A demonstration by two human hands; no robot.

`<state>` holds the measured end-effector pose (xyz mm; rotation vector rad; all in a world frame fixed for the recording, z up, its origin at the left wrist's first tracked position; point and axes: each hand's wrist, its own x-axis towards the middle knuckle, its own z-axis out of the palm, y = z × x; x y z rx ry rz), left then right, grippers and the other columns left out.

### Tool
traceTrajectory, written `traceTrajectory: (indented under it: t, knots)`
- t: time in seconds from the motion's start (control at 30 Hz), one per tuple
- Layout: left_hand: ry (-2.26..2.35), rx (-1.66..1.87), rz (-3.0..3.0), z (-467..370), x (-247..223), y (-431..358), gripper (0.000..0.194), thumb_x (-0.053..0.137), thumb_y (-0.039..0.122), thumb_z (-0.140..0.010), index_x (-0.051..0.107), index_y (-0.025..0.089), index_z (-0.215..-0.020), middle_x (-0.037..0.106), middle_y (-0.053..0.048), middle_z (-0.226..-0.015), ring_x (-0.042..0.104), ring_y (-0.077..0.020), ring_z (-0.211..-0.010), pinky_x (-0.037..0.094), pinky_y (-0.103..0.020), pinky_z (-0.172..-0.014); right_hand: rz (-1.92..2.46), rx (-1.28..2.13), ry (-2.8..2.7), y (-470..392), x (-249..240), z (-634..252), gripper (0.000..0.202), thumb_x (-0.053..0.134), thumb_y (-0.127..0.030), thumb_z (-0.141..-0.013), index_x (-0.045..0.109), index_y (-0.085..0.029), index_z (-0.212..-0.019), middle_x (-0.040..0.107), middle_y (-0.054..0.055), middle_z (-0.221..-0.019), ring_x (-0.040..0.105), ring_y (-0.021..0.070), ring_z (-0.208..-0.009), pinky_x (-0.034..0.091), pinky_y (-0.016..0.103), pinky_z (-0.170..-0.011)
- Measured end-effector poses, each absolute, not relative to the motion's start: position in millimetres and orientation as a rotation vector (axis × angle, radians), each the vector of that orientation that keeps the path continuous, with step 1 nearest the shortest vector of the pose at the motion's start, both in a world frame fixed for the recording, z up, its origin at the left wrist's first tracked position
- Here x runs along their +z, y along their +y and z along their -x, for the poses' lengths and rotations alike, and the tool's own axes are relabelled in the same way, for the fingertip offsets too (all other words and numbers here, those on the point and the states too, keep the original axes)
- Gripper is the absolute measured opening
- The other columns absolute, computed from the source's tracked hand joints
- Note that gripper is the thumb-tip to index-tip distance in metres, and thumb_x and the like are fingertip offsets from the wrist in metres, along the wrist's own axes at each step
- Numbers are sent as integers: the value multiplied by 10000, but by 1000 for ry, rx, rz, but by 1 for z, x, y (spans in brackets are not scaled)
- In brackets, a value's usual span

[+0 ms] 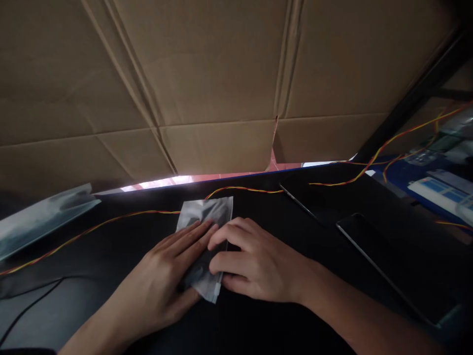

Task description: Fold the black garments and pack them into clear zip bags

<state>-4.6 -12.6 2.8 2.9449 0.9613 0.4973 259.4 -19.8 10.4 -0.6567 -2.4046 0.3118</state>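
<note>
A frosted zip bag (192, 211) lies on the black tabletop in front of me, with something grey or dark inside that I cannot make out. My left hand (166, 268) rests on it, fingers stretched flat across its middle and the thumb at its lower edge. From the right, my right hand (258, 261) reaches over the bag's zip edge with bent fingers, the fingertips on the bag and the thumb near the small white slider (217, 289). Part of the bag is hidden under both hands.
A twisted red and yellow wire (121, 216) runs across the black table (254, 330) and behind the bag. Two dark phone-like slabs (391, 266) lie at right. Another clear plastic bag (40, 217) is at left. Cardboard (221, 74) stands behind; items sit on a blue surface (436, 170).
</note>
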Motion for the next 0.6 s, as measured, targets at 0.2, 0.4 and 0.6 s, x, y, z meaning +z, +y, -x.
traceTrajectory:
  t: [0.2,0.4,0.6]
  knots:
    - [905,871,-2943,8,22,-26,421,596,353,-1047,621,153,-1416,697,-154,-1407,714,-286,-1254,635,-390,-1024,577,50,-2193,-28,18,-252,215,639,-175,-1066,792,-260,-940,782,-52,-946,641,129,-919,512,292,-832]
    - [758,1113,-2971,7,27,-41,182,609,128,-1002,732,218,-1101,773,-64,-1072,708,-263,-1140,611,-419,-887,510,-60,-2194,-37,24,-254,290,547,-179,-1067,813,-292,-1048,814,-55,-987,656,148,-891,524,336,-758]
    - [771,1029,-2945,6,29,-49,269,610,85,-966,768,243,-1115,812,-21,-1153,718,-257,-1136,607,-405,-849,474,-75,-2221,-43,22,-250,224,573,-173,-1060,791,-223,-1039,809,-52,-1020,666,145,-928,528,354,-806]
